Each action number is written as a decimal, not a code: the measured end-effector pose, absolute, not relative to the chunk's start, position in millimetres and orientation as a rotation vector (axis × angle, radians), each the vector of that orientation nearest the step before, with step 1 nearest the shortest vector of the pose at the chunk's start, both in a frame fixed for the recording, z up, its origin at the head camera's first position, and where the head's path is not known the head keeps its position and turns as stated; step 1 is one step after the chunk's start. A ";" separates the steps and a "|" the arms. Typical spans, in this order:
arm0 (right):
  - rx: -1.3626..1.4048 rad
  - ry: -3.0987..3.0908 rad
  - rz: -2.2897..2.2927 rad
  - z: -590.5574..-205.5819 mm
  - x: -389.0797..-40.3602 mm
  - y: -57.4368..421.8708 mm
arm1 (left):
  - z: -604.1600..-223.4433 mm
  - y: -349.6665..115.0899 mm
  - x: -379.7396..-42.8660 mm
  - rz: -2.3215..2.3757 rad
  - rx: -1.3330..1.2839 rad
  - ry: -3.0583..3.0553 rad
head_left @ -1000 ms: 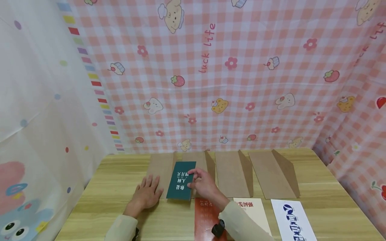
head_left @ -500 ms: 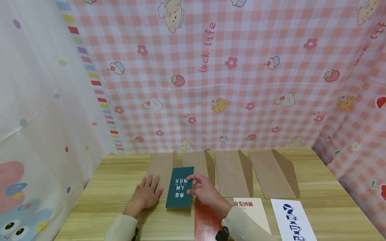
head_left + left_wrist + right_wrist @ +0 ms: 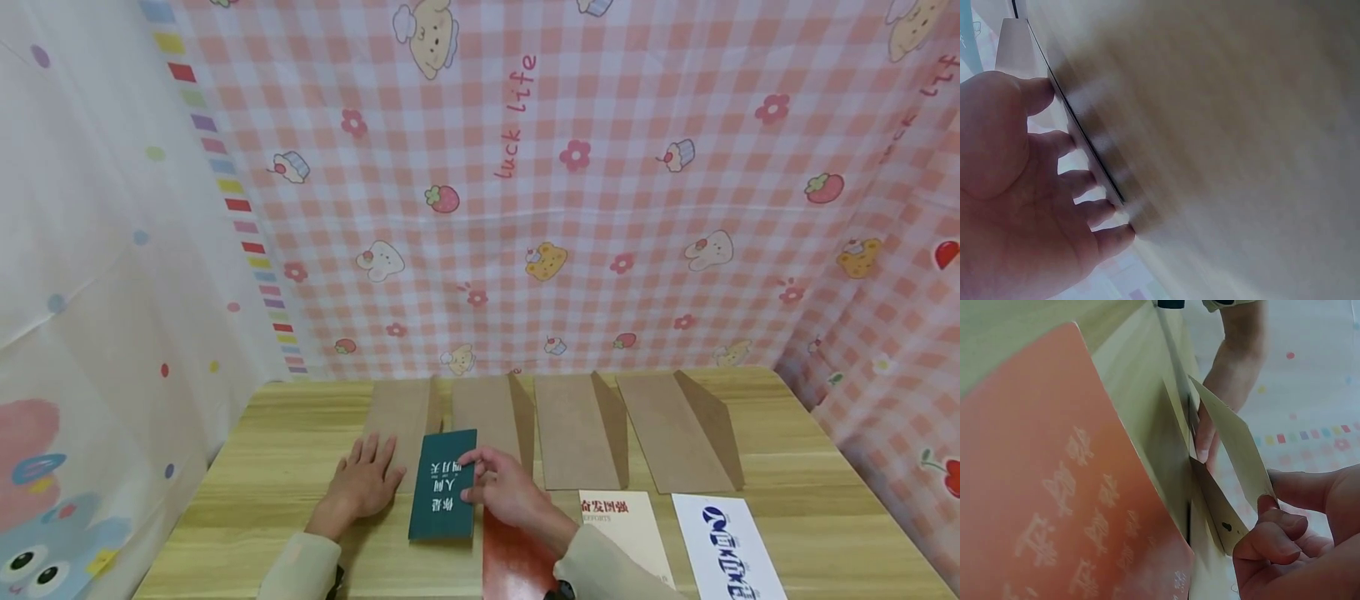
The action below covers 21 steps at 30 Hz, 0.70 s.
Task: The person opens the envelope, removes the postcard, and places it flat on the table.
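Observation:
My right hand (image 3: pixel 510 493) pinches the right edge of a dark green card (image 3: pixel 442 487) with white Chinese characters, thumb on one face and fingers on the other. In the right wrist view the card's pale back (image 3: pixel 1235 447) shows, raised and tilted above an envelope flap (image 3: pixel 1213 497). To its left, my left hand (image 3: pixel 365 482) lies flat with fingers spread on the leftmost brown envelope (image 3: pixel 401 408). The left wrist view shows the fingertips (image 3: pixel 1116 240) along that envelope's edge. The green card covers part of the envelope's flap side.
Further brown envelopes (image 3: pixel 577 433) with flaps to the right stand in a row along the table's (image 3: pixel 255 467) back. A red card (image 3: pixel 517 558) lies partly under my right forearm. Right of it are a cream card (image 3: pixel 637 533) and a white card with blue lettering (image 3: pixel 727 546).
My right hand has drawn the green card toward me and slightly left, off the envelope's upper part. My left hand has stayed in place.

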State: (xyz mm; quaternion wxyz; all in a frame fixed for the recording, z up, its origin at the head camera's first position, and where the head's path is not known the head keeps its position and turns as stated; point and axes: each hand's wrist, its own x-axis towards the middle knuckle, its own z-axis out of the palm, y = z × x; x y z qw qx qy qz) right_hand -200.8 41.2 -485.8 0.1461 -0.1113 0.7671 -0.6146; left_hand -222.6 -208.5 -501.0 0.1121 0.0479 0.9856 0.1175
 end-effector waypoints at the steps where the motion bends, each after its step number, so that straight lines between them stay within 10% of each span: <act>1: -0.327 2.201 -1.775 -486.2 -199.8 41.1 | -501.0 -208.6 -222.5 0.344 0.143 2.895; 21: -0.346 2.179 -1.760 -490.6 -184.3 37.4 | -500.1 -207.3 -221.8 0.350 0.131 2.897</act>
